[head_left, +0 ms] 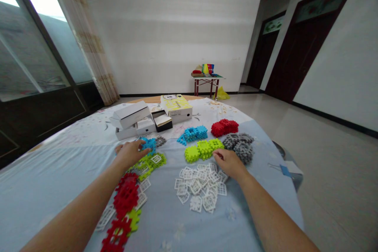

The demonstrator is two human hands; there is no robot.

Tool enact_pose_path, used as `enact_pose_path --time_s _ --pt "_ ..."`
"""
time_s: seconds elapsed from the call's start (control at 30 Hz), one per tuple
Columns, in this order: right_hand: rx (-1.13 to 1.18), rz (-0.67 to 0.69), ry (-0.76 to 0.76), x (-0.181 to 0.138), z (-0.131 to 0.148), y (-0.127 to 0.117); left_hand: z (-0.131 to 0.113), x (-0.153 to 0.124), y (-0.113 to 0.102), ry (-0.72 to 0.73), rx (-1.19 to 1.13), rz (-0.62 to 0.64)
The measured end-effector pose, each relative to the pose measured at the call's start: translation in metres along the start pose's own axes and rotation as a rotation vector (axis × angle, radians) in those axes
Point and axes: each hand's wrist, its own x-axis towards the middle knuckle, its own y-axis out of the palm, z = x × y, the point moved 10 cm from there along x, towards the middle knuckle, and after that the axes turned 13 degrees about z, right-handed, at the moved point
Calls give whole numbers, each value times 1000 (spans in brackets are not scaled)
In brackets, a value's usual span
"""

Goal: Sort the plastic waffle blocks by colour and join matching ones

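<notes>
At the left pile, my left hand point(131, 154) has its thumb and fingers closed at a blue interlocking plastic piece point(150, 144). Just below it lie lime-green pieces point(147, 164) with a white window piece on top, then red pieces point(126, 195) running toward me. My right hand point(229, 162) is curled beside the right end of a row of stacked lime-green pieces point(204, 149); what its fingers hold, if anything, is hidden. Below that hand spreads a heap of white window pieces point(196, 185). Stacked grey pieces point(243, 151) stand just to its right.
Behind the row are blue stacks point(192, 134) and red stacks point(224, 126). A yellow-and-white box point(177, 108), an open black box point(162, 121) and white boxes point(131, 115) stand farther back on the cloth-covered round table point(165, 220). A stool point(291, 165) is beyond its right edge.
</notes>
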Motion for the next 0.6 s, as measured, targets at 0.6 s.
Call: enact_pose_path --time_s 0.6 --pt "5 5 21 0 0 -2 -8 11 9 -21 229 82"
